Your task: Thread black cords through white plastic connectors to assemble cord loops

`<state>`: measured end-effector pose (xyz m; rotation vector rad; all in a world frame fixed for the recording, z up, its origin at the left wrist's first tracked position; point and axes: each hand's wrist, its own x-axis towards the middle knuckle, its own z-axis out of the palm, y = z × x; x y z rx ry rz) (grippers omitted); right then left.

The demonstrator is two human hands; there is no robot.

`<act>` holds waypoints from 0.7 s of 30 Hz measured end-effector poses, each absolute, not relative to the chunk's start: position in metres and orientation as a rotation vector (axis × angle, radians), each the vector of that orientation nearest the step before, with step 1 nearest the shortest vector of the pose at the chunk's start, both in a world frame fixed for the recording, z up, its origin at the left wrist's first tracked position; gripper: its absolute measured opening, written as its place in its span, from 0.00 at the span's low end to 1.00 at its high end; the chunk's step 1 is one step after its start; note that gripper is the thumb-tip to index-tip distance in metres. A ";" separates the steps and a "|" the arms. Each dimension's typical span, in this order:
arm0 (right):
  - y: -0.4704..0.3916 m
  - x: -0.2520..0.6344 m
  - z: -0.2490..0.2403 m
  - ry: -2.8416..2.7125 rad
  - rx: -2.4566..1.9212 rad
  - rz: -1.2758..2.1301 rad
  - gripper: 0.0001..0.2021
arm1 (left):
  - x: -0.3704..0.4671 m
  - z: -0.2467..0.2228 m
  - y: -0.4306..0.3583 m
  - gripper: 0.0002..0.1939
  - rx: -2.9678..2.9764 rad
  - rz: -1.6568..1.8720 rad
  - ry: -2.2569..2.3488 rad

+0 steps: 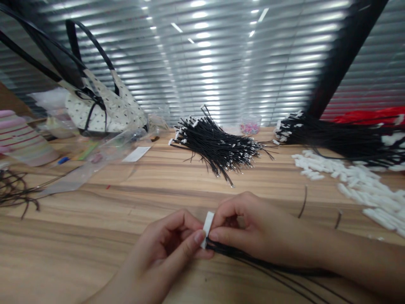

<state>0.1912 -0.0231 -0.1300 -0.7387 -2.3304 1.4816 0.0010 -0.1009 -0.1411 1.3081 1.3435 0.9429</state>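
One connector [208, 221]: pinched by left grip [171, 245], likely for steadiness.
Wires [240, 255]: led under right grip [249, 221], fingertips nearly together, hold unclear.
Bundle [218, 145]: laid beyond both grips, perhaps for working room.

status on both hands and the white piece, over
Left hand pinching white piece. Right hand close beside it, near black wires. Black wire pile farther back, apart from hands.
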 end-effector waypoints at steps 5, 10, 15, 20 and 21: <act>-0.022 0.193 -0.130 -2.406 -0.780 1.501 0.07 | 0.003 -0.145 -0.101 0.14 1.405 0.932 1.353; -0.026 0.189 -0.140 -2.439 -0.741 1.373 0.04 | 0.002 -0.147 -0.102 0.12 1.518 0.882 1.309; -0.029 0.187 -0.144 -2.455 -0.630 1.254 0.05 | -0.005 -0.143 -0.098 0.10 1.696 0.800 1.306; -0.031 0.188 -0.145 -2.502 -0.642 1.227 0.04 | -0.006 -0.146 -0.094 0.13 1.675 0.766 1.314; -0.031 0.188 -0.145 -2.506 -0.649 1.217 0.04 | -0.005 -0.146 -0.094 0.13 1.659 0.757 1.314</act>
